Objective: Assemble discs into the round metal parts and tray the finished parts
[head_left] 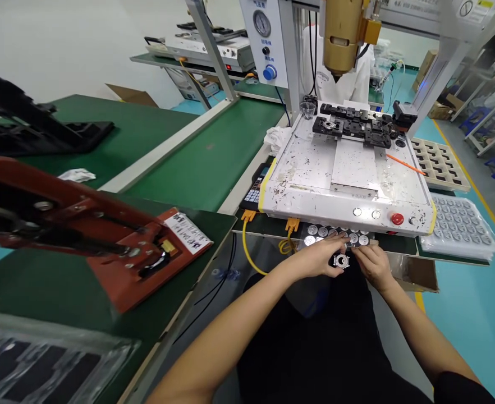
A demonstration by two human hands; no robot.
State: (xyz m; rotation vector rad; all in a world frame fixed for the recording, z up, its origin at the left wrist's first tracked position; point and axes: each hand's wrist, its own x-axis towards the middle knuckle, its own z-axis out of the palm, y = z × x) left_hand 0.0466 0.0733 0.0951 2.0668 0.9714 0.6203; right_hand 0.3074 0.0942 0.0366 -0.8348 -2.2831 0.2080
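Observation:
A round, silvery watch case (pixel 341 261) with lugs and a dark spot in its middle is held between the thumb and fingers of my left hand (pixel 329 255). Just right of it, my right hand (pixel 372 265) is closed, its fingertips at the front edge of a clear tray (pixel 301 244); whatever they pinch is hidden. Several round white-silver discs (pixel 310 240) lie in rows in that tray, partly under the machine's front and partly behind my left fingers. Both hands are low in front of my lap.
A white bench machine (pixel 306 193) with a gold dispensing head (pixel 339 39) and black fixtures (pixel 357 126) stands ahead. To its right are stacked disc trays (pixel 460 227) and a beige compartment tray (pixel 441 165). A red press (pixel 117 269) occupies the left bench. Yellow cables (pixel 247 247) hang nearby.

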